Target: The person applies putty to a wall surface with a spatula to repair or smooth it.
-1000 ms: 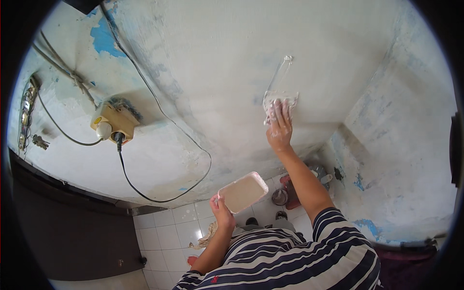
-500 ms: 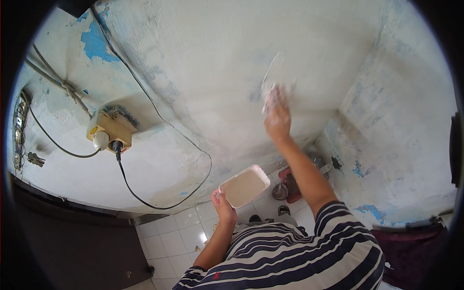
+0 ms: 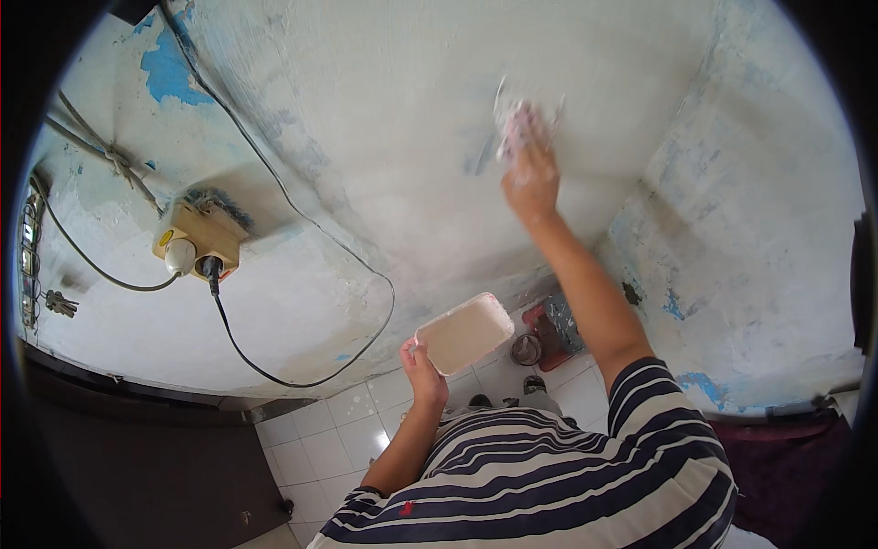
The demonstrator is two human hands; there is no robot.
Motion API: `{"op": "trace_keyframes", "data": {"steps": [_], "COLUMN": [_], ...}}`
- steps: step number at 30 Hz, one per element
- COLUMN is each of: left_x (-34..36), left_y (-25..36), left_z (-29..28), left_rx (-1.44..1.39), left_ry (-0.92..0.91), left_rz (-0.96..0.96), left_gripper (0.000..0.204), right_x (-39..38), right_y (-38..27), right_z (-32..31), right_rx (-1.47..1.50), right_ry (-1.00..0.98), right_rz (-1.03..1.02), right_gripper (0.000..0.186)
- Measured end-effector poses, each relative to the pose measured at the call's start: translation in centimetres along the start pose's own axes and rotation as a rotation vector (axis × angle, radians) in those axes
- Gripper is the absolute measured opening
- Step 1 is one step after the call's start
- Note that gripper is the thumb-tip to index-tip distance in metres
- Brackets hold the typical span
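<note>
My left hand (image 3: pixel 421 371) grips the left end of a pale rectangular tray (image 3: pixel 465 331) with a whitish, pink-stained rim and a beige inner surface. High on the pale wall (image 3: pixel 384 128), my right hand (image 3: pixel 530 174) presses a flat, putty-smeared scraper (image 3: pixel 508 117) against the surface, its fingertips blurred and coated white. Wet white streaks surround it, with a grey-blue patch just below left.
On the left wall a cream socket box (image 3: pixel 197 238) carries plugs and loose cables, near hanging keys (image 3: pixel 59 304). A dark door (image 3: pixel 137 457) is lower left. A red container (image 3: pixel 549 339) and tin (image 3: pixel 525 349) sit on tiles (image 3: pixel 325 448). Purple cloth (image 3: pixel 777 467) lies lower right.
My right hand and the scraper have swept upward along the wall, spreading the white smear higher. The tray in my left hand has risen slightly.
</note>
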State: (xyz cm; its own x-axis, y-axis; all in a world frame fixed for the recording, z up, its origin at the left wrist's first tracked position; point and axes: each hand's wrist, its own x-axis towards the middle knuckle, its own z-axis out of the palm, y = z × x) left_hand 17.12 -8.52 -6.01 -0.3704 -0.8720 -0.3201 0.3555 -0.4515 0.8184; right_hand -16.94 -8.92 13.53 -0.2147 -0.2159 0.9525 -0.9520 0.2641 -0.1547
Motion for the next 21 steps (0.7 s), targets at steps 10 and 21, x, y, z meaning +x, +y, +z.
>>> {"op": "trace_keyframes", "data": {"steps": [10, 21], "left_x": [-0.1, -0.3], "left_y": [-0.3, -0.1], "left_z": [-1.0, -2.6], "left_rx": [-0.007, 0.012], "left_ry": [0.058, 0.027], "left_rz": [-0.024, -0.002], "left_gripper": [0.021, 0.022], "right_x": [-7.4, -10.6], "right_y": [-2.6, -4.0], "right_z": [-4.7, 0.0], "right_rx": [0.447, 0.181], "right_ry": [0.050, -0.264], "right_rz": [-0.003, -0.065], "right_gripper": [0.054, 0.043]}}
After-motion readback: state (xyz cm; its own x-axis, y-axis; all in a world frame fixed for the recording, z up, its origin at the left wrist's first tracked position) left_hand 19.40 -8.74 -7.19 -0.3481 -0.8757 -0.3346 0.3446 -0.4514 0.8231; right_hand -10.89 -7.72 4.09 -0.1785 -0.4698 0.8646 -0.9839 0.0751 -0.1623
